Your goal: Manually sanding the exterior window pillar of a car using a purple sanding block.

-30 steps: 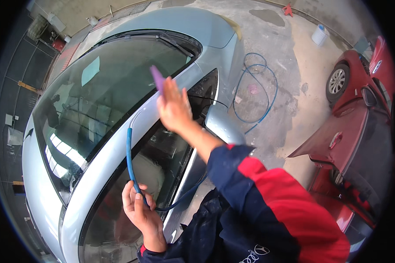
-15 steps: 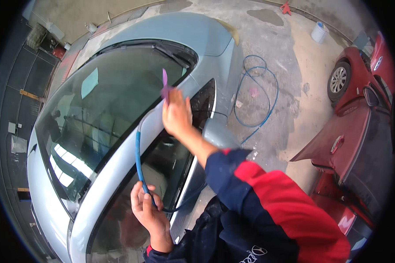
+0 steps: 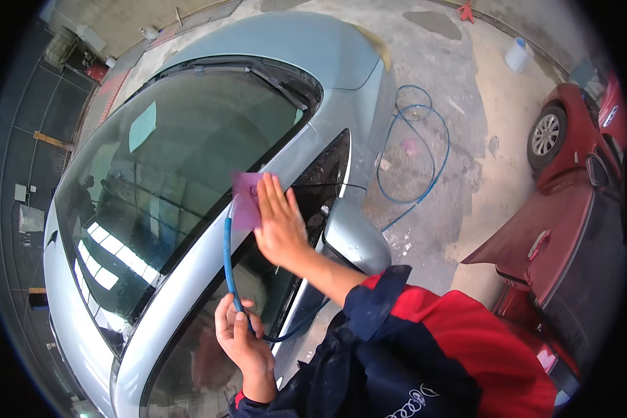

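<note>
Apparently a rubbing step: the right hand's grip, fingers straight, holds one purple sheet over the silver car's windscreen pillar; the left hand's closes round one blue hose. Next probably calls for flat, even pressure. Two cars, one red

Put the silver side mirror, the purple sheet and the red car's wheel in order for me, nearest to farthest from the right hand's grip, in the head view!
1. Purple sheet: touching the right hand's grip, on its left side.
2. Silver side mirror: a bit to the right.
3. Red car's wheel: far off to the right.
</note>
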{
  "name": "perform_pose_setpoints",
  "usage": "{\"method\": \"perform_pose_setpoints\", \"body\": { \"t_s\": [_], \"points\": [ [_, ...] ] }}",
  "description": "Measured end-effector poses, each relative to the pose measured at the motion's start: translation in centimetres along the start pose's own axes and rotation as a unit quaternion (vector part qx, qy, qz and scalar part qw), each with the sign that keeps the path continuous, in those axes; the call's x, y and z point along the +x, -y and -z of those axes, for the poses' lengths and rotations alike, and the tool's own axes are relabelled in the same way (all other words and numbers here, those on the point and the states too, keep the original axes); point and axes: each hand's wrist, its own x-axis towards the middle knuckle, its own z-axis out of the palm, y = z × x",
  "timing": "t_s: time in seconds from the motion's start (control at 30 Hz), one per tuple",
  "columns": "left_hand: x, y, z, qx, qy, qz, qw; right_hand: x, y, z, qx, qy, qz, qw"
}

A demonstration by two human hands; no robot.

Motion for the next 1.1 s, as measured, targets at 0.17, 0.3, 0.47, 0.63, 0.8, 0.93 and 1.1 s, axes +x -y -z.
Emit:
{"method": "perform_pose_setpoints", "body": {
  "t_s": [0.17,0.3,0.47,0.63,0.8,0.93,1.1],
  "points": [
    [0.2,-0.2,-0.7,-0.009,-0.002,-0.006,1.0,5.8,-4.1,2.1,-0.041,-0.037,-0.058,0.997],
    [-0.4,0.3,0.3,-0.003,-0.001,0.01,1.0,-0.8,1.1,0.9,-0.007,0.042,-0.015,0.999],
    [-0.4,-0.2,-1.0,-0.001,0.011,0.018,1.0,4.2,-3.6,2.4,-0.044,-0.044,-0.037,0.997],
    [-0.2,0.3,-0.4,-0.017,0.004,0.008,1.0,-1.4,1.7,1.1,0.002,0.068,0.014,0.998],
    [-0.3,-0.1,-0.6,-0.025,0.022,0.001,0.999,5.5,-5.1,2.2,-0.008,0.01,-0.1,0.995],
    [-1.3,0.5,0.6,-0.02,-0.003,0.005,1.0,-1.9,2.6,1.1,0.031,0.056,0.025,0.998],
    [-1.7,-0.1,0.0,-0.015,0.008,-0.006,1.0,2.8,-2.2,1.5,-0.02,-0.007,-0.062,0.998]
  ]
}}
